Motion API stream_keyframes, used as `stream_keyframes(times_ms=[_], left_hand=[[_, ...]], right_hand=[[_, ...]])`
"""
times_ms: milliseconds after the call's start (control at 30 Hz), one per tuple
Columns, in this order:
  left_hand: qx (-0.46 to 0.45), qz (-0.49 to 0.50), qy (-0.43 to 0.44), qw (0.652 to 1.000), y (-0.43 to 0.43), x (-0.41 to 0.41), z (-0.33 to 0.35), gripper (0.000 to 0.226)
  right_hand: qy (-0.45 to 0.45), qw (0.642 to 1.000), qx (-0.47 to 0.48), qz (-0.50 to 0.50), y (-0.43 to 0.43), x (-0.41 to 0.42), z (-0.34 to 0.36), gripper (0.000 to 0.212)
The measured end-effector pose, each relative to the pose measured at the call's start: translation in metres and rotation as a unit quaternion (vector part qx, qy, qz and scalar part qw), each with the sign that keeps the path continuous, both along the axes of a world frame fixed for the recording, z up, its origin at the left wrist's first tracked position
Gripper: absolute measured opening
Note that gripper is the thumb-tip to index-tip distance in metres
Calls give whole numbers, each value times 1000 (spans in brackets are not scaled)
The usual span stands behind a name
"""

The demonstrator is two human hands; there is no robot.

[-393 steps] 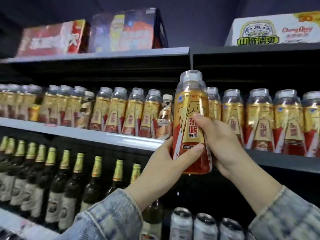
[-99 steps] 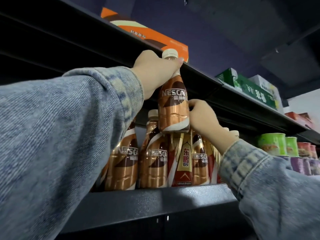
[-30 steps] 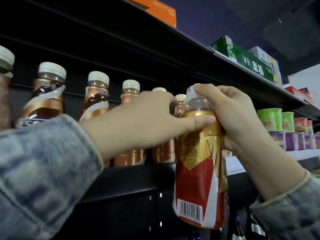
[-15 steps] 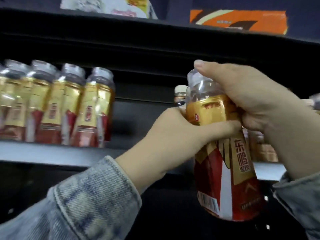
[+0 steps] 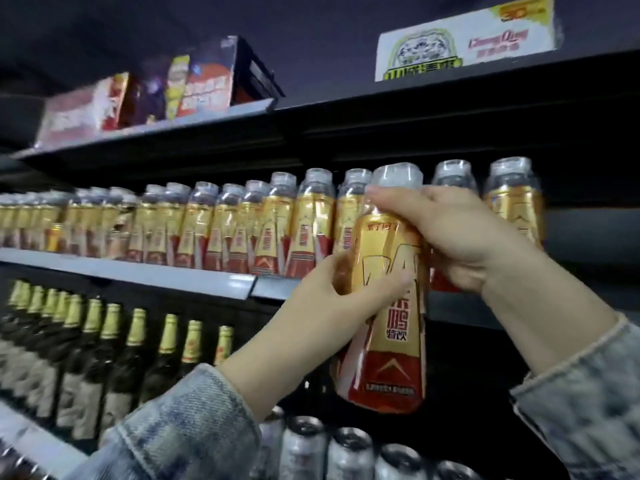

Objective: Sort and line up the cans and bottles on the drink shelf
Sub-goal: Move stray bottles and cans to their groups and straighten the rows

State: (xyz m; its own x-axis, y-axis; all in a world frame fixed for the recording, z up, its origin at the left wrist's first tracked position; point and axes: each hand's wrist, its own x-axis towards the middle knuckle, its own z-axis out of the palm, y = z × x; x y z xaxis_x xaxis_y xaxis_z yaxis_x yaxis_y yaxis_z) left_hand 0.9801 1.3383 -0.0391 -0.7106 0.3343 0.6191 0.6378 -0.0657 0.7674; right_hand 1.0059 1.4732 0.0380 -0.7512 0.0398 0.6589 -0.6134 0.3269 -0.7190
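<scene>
Centre-right of frame: left hand fingers curled round the waist, right hand fingers wrapped over the shoulder of a gold-and-red labelled plastic bottle with clear cap, held upright, clear of the grey metal shelf, probably for slotting into the matching bottle row behind.

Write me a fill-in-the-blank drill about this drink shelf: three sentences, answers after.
Counting the left hand and right hand, the number of hands on the gold and red bottle is ___.
The dark bottles on the lower shelf have ___ foil tops.
The silver cans stand ___ the held bottle.
Missing words: two; gold; below.
</scene>
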Motion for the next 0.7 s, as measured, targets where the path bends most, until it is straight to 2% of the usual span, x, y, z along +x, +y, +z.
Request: stream_keyframes(times_ms=[100,167,300,367,533,600,700], left_hand=[[-49,52,-9,997,-53,-18,-16,60],[-65,67,-23,995,-85,-33,-27,62],[-57,96,-38,993,-138,-66,-40,40],[-50,104,-35,993,-164,-85,-43,45],[-96,140,-9,985,-250,-155,-51,49],[-87,194,-4,977,-288,-196,-43,67],[-59,291,-11,955,-341,-256,-23,68]], right_hand=[[16,998,-52,33,-47,-26,7,41],[18,996,-70,51,-77,-44,12,32],[20,994,-81,73,-136,-83,15,32],[14,994,-76,75,-164,-105,16,31],[36,995,-69,60,-228,-165,34,34],[47,996,-64,48,-253,-189,48,38],[55,997,-55,20,-289,-224,64,52]])
